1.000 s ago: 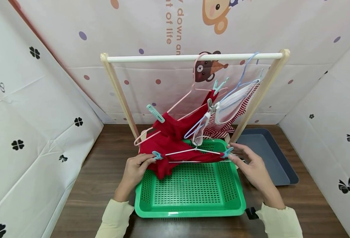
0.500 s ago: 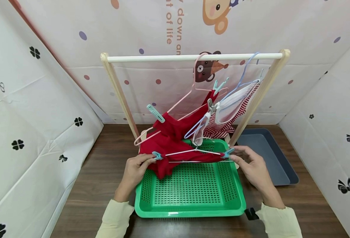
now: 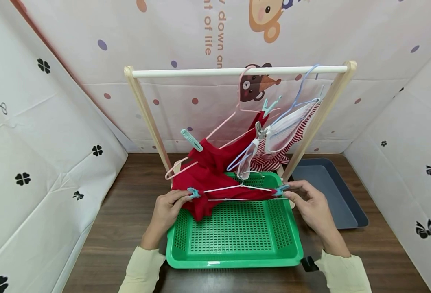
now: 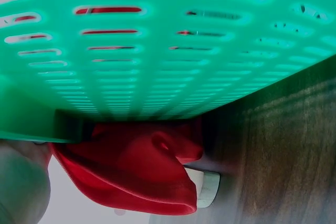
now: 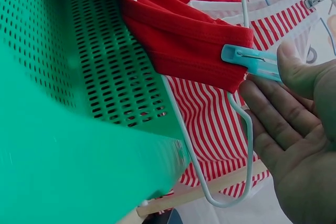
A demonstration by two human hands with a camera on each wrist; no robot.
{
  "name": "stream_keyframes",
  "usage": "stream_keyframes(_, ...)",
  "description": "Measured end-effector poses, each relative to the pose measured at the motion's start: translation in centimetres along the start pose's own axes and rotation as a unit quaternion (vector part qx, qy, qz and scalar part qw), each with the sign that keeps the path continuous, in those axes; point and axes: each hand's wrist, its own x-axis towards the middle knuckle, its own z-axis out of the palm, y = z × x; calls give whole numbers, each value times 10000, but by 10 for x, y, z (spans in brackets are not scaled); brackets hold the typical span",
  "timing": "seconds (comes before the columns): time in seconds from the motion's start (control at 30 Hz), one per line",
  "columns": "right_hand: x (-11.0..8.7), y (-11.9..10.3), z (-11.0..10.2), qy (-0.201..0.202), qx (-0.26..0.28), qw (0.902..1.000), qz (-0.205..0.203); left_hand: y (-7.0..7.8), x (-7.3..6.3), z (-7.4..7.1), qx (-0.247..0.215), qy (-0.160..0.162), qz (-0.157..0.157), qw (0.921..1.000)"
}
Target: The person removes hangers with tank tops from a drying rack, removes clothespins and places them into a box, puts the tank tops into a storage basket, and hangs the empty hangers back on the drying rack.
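Note:
Between my hands a white hanger (image 3: pixel 222 188) lies across a red garment (image 3: pixel 209 171), above the green basket (image 3: pixel 233 259). My left hand (image 3: pixel 166 209) pinches a blue clothespin (image 3: pixel 193 192) at the hanger's left side. At the other end, thumb and fingers of my right hand (image 3: pixel 312 205) grip a second blue clothespin (image 3: pixel 281 190). The right wrist view has this clothespin (image 5: pixel 252 60) biting the red garment's corner (image 5: pixel 194 45), with the hanger's rounded end (image 5: pixel 250 150) sticking out past the cloth. Basket and cloth fill the left wrist view; the left fingertips are hidden there.
A wooden rack with a white rod (image 3: pixel 186 73) stands behind the basket. From it hang a pink hanger (image 3: pixel 222 122), clipped to the red garment, and a blue hanger (image 3: pixel 299 91) with a red-striped garment (image 3: pixel 270 156). A grey tray (image 3: pixel 329 191) sits at right.
The white hanger's hook has tipped toward the right. My right hand and its clothespin have shifted slightly; the left hand keeps its place.

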Motion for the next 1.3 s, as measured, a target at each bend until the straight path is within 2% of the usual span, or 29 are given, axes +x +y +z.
stream_keyframes(0.97,-1,1,2,425,48,9991,66,-2,1,1,-124,17,49,9999)
stream_keyframes(1.1,-1,1,2,497,66,9987,-3,-1,1,1,-163,13,69,9998)
stream_keyframes(1.3,2,3,-1,804,380,9958,-221,-1,1,0,-176,0,15,9998)
